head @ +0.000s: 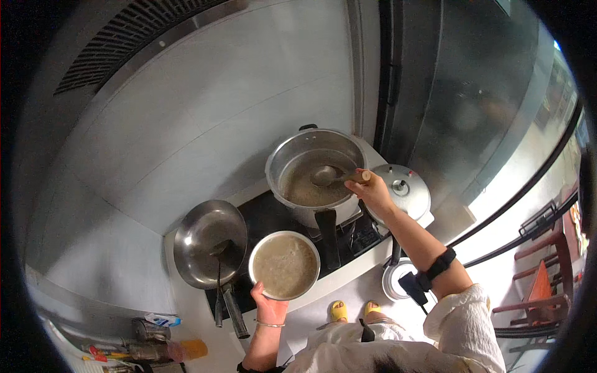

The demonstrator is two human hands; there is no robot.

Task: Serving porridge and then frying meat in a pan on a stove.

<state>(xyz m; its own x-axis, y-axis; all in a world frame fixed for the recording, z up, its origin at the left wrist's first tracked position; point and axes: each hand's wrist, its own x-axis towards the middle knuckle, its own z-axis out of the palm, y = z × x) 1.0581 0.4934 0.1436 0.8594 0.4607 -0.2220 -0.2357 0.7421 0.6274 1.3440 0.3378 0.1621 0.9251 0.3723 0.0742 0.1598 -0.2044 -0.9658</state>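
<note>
My left hand (269, 300) grips the near-left rim of a round bowl (318, 270). Cloudy tan liquid (284, 265) fills it almost to the brim, and it is held above the front of the black stove. In my right hand (373, 193) is the wooden handle of a metal ladle (323, 176). The ladle's head is inside a deep metal pressure-cooker pot (317, 135), over brownish liquid (308, 193); whether it dips in is hard to tell. A long black handle (328, 233) juts from the pot towards me.
Left on the stove (256, 212) stands a wok (205, 228) with a spatula (224, 249) in it. The pressure-cooker lid (410, 186) lies right of the pot. A light-coloured round container (394, 284) is below the counter edge. Cups and utensils (149, 349) crowd the lower left.
</note>
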